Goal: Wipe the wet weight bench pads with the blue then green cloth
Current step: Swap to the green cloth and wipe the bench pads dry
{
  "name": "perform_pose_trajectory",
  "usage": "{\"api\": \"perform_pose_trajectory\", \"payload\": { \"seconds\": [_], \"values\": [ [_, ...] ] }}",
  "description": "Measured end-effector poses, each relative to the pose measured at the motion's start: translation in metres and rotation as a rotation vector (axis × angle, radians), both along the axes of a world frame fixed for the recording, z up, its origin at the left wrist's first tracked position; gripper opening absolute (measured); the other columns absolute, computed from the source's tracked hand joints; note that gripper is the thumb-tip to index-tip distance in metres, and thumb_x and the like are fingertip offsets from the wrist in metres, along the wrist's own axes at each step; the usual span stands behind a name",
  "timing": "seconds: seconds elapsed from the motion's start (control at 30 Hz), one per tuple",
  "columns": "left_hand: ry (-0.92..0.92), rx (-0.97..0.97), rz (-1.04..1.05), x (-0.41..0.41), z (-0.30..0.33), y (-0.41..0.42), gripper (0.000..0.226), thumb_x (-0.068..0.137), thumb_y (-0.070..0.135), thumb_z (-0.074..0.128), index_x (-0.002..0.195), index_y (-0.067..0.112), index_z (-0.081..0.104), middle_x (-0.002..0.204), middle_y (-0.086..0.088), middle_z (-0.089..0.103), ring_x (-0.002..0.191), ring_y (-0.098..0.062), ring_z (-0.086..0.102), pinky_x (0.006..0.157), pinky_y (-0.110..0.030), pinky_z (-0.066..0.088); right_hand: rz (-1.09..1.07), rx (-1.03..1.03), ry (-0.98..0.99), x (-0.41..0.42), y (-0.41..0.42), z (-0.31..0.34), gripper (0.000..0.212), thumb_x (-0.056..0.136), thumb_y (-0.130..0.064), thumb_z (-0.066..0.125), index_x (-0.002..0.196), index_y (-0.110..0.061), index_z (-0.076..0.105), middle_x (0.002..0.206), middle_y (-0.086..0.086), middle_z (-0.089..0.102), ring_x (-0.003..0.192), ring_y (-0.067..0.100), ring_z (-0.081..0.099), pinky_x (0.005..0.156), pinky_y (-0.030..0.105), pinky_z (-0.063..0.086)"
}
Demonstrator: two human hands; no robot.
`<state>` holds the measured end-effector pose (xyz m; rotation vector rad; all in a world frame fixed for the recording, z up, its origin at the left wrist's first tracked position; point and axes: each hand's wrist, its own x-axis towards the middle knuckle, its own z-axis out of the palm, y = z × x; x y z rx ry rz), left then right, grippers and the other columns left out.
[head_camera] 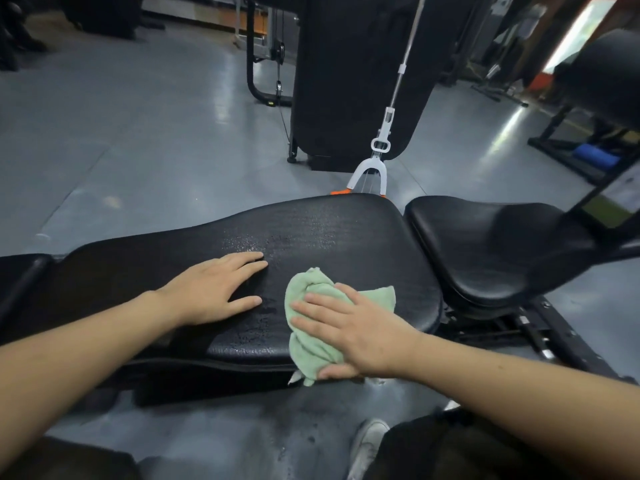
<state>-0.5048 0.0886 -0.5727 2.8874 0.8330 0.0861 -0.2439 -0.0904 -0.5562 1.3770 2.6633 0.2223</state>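
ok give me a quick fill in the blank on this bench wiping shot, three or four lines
1. The cloth under the right hand is ____ in colour.
2. The left hand lies flat and bare on the long ____ pad.
3. Water droplets show on the long pad; the seat pad lies to its ____.
4. Behind the bench, a white-handled ____ stands on the floor.

Missing words: green; back; right; mop
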Motion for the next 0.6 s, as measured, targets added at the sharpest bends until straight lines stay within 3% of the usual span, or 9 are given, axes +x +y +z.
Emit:
{"api": "perform_pose_trajectory", "payload": {
  "seconds": [0.2, 0.4, 0.6],
  "values": [
    [-0.015, 0.037, -0.062, 0.028, 0.005, -0.012, 0.090, 0.083, 0.083, 0.011, 0.155, 0.029, 0.025, 0.162, 0.013, 0.020, 0.147, -0.009, 0.021, 0.117, -0.030, 0.028, -0.039, 0.008, -0.060, 0.059, -0.023, 0.019, 0.091, 0.089, -0.075, 0.048, 0.156, -0.017, 0.031, 0.164, 0.001, 0.027, 0.153, 0.022, 0.019, 0.113, 0.052, 0.030],
    [-0.040, 0.021, -0.070, 0.023, 0.003, -0.017, 0.087, 0.084, 0.082, 0.014, 0.155, 0.034, 0.023, 0.162, 0.017, 0.017, 0.148, -0.005, 0.018, 0.115, -0.028, 0.029, -0.083, -0.007, -0.035, 0.112, -0.033, 0.043, 0.101, 0.083, -0.076, 0.058, 0.157, -0.014, 0.029, 0.166, 0.001, 0.022, 0.154, 0.023, 0.012, 0.120, 0.050, 0.023],
    [-0.046, 0.012, -0.088, 0.016, 0.000, -0.016, 0.082, 0.087, 0.080, 0.019, 0.155, 0.034, 0.023, 0.163, 0.017, 0.015, 0.148, -0.005, 0.017, 0.116, -0.026, 0.024, -0.135, 0.001, -0.091, 0.113, -0.036, 0.038, 0.105, 0.083, -0.083, 0.047, 0.160, -0.017, 0.018, 0.168, -0.001, 0.012, 0.155, 0.021, 0.005, 0.120, 0.055, 0.021]
  ]
}}
